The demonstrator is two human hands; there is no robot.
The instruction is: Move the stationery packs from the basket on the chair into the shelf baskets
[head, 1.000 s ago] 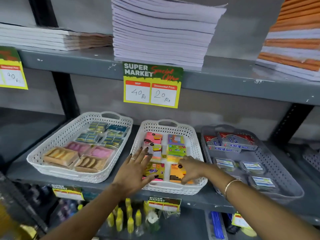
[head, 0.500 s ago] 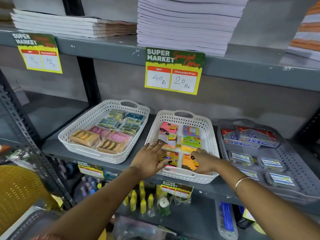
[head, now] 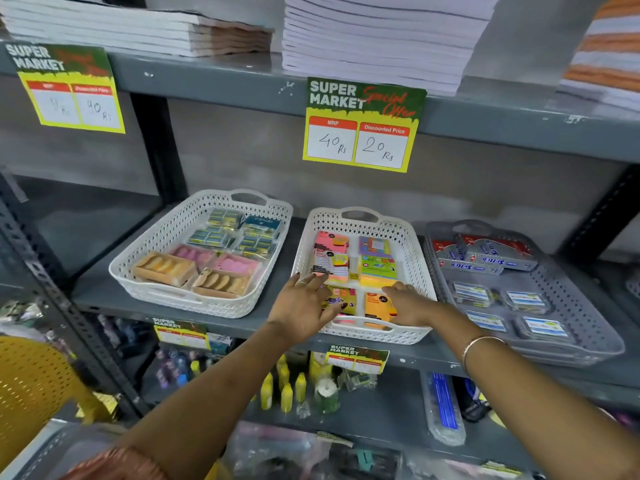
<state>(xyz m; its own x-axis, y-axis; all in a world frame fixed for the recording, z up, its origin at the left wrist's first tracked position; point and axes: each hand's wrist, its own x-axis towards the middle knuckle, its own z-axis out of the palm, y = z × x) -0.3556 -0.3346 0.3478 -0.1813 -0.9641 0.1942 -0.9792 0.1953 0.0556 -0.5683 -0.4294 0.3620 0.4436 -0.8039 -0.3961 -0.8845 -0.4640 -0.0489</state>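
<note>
Both grips lie flat and spread: left hand [head: 304,308] and right hand [head: 410,304] rest on sticky-note packs [head: 377,271] in the middle white lattice basket [head: 412,244]. It sits on a grey steel shelf [head: 97,289]; a grey perforated tray [head: 588,306] stands at three o'clock, a yellow mesh chair [head: 31,386] at eight.

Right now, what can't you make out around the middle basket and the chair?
Head view:
- Front packs in the middle white basket: partly covered by the left hand and right hand.
- Grip on any pack: unclear.
- Left price tag: figures blurred.
- Yellow chair: cut off by the left edge; its basket isn't identifiable.
</note>
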